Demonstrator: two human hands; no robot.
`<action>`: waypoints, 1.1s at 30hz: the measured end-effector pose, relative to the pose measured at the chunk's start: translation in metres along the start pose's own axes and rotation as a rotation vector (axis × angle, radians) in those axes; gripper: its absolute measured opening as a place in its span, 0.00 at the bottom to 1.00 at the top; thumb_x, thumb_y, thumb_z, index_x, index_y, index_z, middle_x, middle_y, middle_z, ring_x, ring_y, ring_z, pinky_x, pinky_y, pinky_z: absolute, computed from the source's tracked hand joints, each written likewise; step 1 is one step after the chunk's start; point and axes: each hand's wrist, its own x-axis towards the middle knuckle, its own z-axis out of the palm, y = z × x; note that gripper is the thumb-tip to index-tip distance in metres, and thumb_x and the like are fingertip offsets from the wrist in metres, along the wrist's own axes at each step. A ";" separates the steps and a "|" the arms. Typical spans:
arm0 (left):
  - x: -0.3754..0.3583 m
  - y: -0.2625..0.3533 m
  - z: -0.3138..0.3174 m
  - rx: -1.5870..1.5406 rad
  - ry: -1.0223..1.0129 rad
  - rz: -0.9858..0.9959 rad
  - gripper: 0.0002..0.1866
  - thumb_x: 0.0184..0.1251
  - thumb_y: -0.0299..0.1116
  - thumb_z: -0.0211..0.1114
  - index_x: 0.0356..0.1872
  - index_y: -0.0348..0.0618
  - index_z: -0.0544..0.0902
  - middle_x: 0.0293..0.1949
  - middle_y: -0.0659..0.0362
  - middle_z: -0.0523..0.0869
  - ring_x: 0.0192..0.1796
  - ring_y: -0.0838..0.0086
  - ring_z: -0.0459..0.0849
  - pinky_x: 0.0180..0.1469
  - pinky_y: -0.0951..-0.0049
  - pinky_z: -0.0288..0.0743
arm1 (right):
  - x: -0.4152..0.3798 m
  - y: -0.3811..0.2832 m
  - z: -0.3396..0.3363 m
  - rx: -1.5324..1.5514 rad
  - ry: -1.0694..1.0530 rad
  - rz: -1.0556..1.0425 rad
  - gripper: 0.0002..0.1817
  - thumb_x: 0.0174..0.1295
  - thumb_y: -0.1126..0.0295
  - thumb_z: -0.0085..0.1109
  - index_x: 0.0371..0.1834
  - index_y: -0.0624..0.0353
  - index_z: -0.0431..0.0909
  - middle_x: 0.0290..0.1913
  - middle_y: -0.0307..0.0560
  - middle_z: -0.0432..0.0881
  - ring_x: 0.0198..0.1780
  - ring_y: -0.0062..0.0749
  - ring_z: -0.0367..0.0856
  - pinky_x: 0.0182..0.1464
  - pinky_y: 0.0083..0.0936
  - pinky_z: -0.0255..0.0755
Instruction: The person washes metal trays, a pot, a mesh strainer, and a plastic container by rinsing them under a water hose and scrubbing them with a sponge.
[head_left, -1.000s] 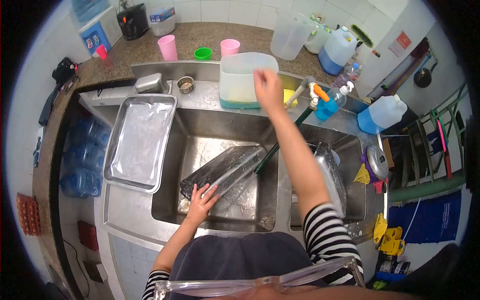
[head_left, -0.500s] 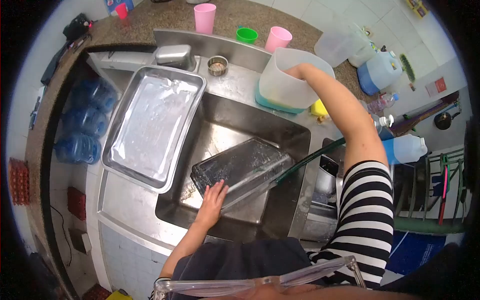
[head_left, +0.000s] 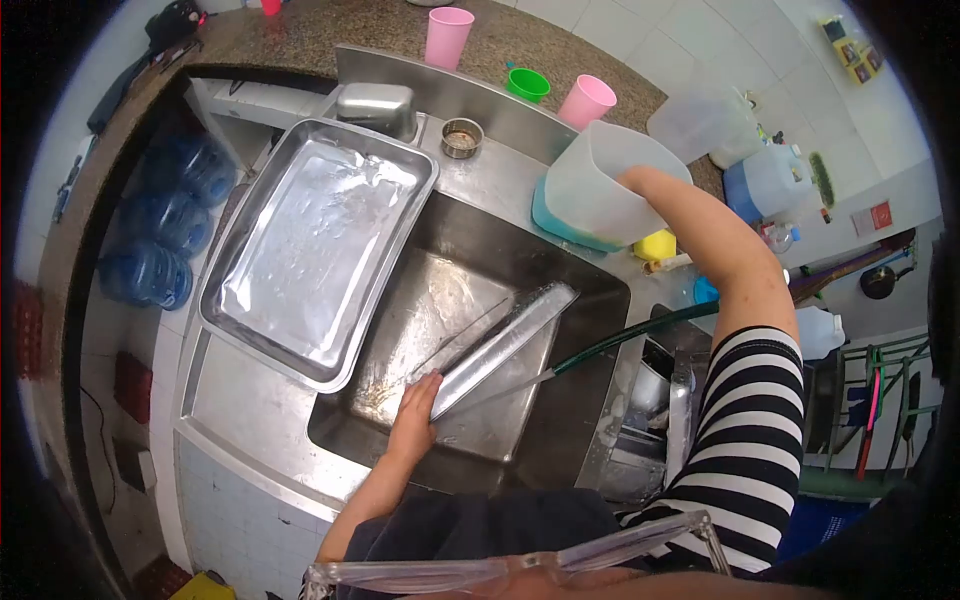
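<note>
In the sink [head_left: 590, 400], my left hand [head_left: 412, 422] holds the near end of a metal baking tray [head_left: 505, 350], its fingers closed over the rim. The tray is tipped up on edge, so mostly its long shiny side shows. My right hand [head_left: 642, 182] reaches into a tall translucent plastic container [head_left: 605, 180] with blue-green liquid at the bottom. The container's wall hides those fingers and anything in them. A green hose [head_left: 640, 328] lies across the sink's right side, and a thin stream of water runs from its end beside the tray.
A large shiny tray [head_left: 310, 250] rests on the left drainboard, partly over the sink's edge. Behind it are a metal tin [head_left: 375, 108] and a small round tin [head_left: 461, 140]. Cups, including a pink cup [head_left: 448, 40], line the counter. Metal pans [head_left: 640, 440] stand at right.
My left hand has tilted the tray from its dark broad face showing to standing on edge. My right hand stays in the container. The whole view has shifted slightly.
</note>
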 end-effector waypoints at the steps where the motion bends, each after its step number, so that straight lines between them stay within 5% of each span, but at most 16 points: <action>1: 0.000 -0.003 0.001 -0.011 0.002 -0.010 0.38 0.34 0.10 0.51 0.58 0.40 0.63 0.60 0.53 0.65 0.61 0.59 0.62 0.65 0.60 0.51 | 0.001 -0.002 0.002 -0.013 0.012 -0.011 0.13 0.50 0.68 0.50 0.40 0.55 0.76 0.42 0.56 0.76 0.48 0.46 0.74 0.47 0.35 0.66; 18: -0.002 -0.007 0.006 -0.004 0.132 0.059 0.29 0.40 0.12 0.51 0.51 0.42 0.72 0.57 0.54 0.68 0.56 0.57 0.67 0.59 0.66 0.61 | -0.011 0.012 -0.002 -0.187 0.179 -0.192 0.08 0.49 0.73 0.48 0.32 0.58 0.76 0.35 0.56 0.78 0.42 0.49 0.76 0.41 0.36 0.68; 20: -0.002 -0.003 0.002 0.046 0.139 0.102 0.28 0.40 0.13 0.52 0.49 0.43 0.74 0.56 0.54 0.70 0.55 0.58 0.68 0.58 0.66 0.62 | -0.042 -0.003 -0.025 0.028 0.452 -0.136 0.05 0.40 0.79 0.46 0.24 0.62 0.68 0.25 0.59 0.75 0.33 0.54 0.75 0.33 0.40 0.66; 23: -0.003 0.002 -0.005 0.095 0.280 0.235 0.22 0.37 0.14 0.54 0.39 0.41 0.80 0.51 0.55 0.76 0.51 0.62 0.73 0.53 0.67 0.68 | -0.114 -0.046 -0.053 0.143 0.736 -0.033 0.12 0.41 0.81 0.44 0.30 0.60 0.73 0.30 0.59 0.77 0.36 0.54 0.76 0.35 0.40 0.67; 25: -0.004 0.006 -0.007 0.100 0.302 0.281 0.22 0.36 0.14 0.55 0.38 0.41 0.80 0.51 0.55 0.76 0.51 0.61 0.73 0.52 0.66 0.68 | -0.154 -0.062 -0.055 0.298 0.928 -0.123 0.18 0.45 0.78 0.48 0.43 0.55 0.74 0.32 0.58 0.77 0.39 0.50 0.76 0.40 0.39 0.69; 29: -0.008 0.011 0.000 0.030 0.359 0.353 0.28 0.36 0.11 0.51 0.47 0.38 0.73 0.55 0.50 0.71 0.48 0.62 0.75 0.51 0.67 0.70 | -0.189 -0.122 -0.001 0.398 0.928 -0.286 0.19 0.44 0.76 0.52 0.44 0.55 0.75 0.31 0.54 0.79 0.34 0.47 0.79 0.38 0.36 0.71; 31: -0.012 0.019 -0.003 -0.076 0.319 0.330 0.36 0.36 0.08 0.45 0.57 0.35 0.61 0.59 0.45 0.63 0.49 0.60 0.75 0.52 0.67 0.71 | -0.188 -0.169 0.047 0.596 0.573 -0.369 0.16 0.44 0.75 0.52 0.39 0.56 0.78 0.37 0.51 0.80 0.39 0.41 0.79 0.43 0.31 0.70; 33: -0.013 0.021 -0.003 -0.036 0.358 0.355 0.37 0.36 0.08 0.45 0.58 0.35 0.60 0.58 0.45 0.63 0.51 0.58 0.73 0.52 0.66 0.71 | -0.163 -0.216 0.116 0.619 0.519 -0.540 0.13 0.44 0.74 0.51 0.35 0.55 0.81 0.36 0.50 0.80 0.37 0.43 0.78 0.43 0.32 0.70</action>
